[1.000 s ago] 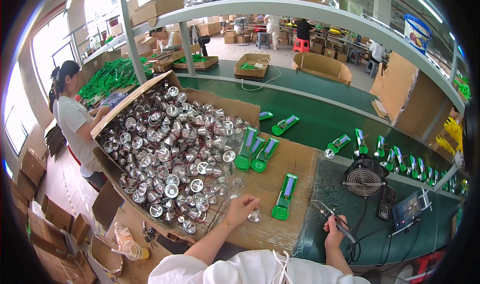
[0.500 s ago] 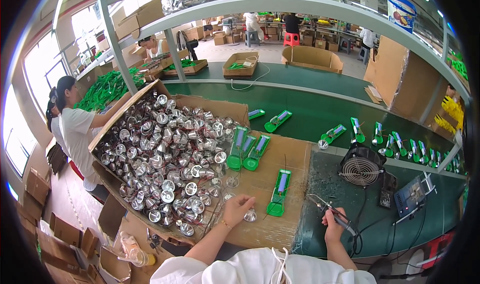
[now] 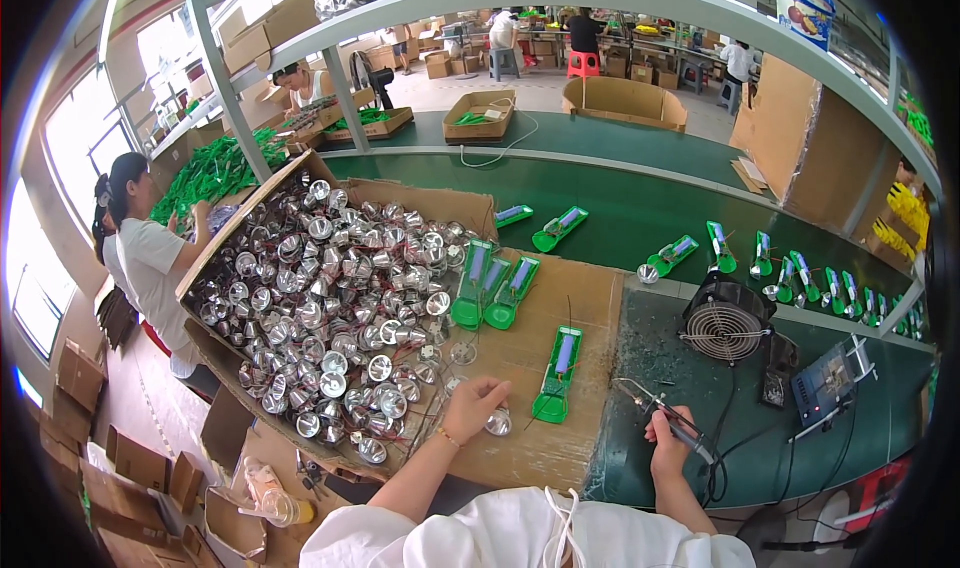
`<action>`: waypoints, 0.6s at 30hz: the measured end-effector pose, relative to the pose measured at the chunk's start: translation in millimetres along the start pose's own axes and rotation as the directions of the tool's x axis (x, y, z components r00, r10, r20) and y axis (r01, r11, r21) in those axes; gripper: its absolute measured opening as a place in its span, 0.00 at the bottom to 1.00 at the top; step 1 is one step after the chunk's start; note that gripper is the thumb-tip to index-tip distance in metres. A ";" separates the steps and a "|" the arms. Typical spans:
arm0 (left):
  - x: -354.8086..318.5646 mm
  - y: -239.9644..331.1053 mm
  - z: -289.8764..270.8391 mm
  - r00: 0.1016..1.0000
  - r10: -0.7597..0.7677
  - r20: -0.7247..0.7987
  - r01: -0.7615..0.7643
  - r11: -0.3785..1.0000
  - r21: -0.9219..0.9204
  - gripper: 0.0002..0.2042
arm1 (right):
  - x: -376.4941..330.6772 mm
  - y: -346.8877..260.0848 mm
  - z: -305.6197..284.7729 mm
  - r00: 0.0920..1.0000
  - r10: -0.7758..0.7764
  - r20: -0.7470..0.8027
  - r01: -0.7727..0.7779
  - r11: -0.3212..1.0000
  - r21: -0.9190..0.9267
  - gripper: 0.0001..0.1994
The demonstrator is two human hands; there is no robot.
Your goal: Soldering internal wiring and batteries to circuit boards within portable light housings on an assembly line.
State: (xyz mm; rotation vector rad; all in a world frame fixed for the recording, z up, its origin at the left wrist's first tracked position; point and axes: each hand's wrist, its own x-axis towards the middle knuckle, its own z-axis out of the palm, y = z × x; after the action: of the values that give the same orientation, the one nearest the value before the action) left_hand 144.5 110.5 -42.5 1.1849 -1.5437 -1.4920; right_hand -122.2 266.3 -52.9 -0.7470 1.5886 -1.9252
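Now, versus a second ago: large cardboard box of silver metal reflector cups (image 3: 330, 308) unmoved left of hands. Green oblong circuit assembly (image 3: 557, 376) between them. Left hand (image 3: 472, 405) has shifted, grasping one reflector cup (image 3: 497, 423); right hand (image 3: 668, 446) clenched on soldering iron (image 3: 655, 413).

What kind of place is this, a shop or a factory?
Most likely a small assembly factory: a green conveyor belt carries green flashlight bodies, a cardboard box is heaped with silver reflector cups, and the right hand holds a soldering iron.

Glossy metal reflector cups (image 3: 330, 308), matt brown cardboard sheet (image 3: 590, 298), shiny green plastic boards (image 3: 560, 373)
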 end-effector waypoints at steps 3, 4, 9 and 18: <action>-6.4 14.1 8.1 0.996 -0.013 0.084 0.005 0.996 0.093 0.09 | -0.3 -1.5 0.5 1.000 0.000 -0.003 0.000 1.000 -0.008 0.07; -7.3 15.2 12.0 0.992 0.016 0.128 -0.031 0.993 0.114 0.10 | -0.7 -1.3 1.6 1.000 -0.010 -0.014 0.010 1.000 -0.012 0.07; -13.5 21.6 31.0 0.985 0.038 0.170 -0.076 0.971 0.225 0.11 | -0.5 2.1 -0.1 1.000 -0.017 -0.005 0.017 1.000 -0.001 0.07; -11.1 20.1 32.9 0.982 0.102 0.157 -0.148 0.936 0.318 0.10 | 1.8 2.9 1.1 1.000 0.009 0.013 -0.009 1.000 -0.007 0.06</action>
State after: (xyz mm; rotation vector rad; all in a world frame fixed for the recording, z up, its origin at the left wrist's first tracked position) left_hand 115.1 131.5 -25.2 1.1576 -1.9842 -1.2879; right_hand -122.6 263.8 -55.4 -0.7528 1.5892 -1.9058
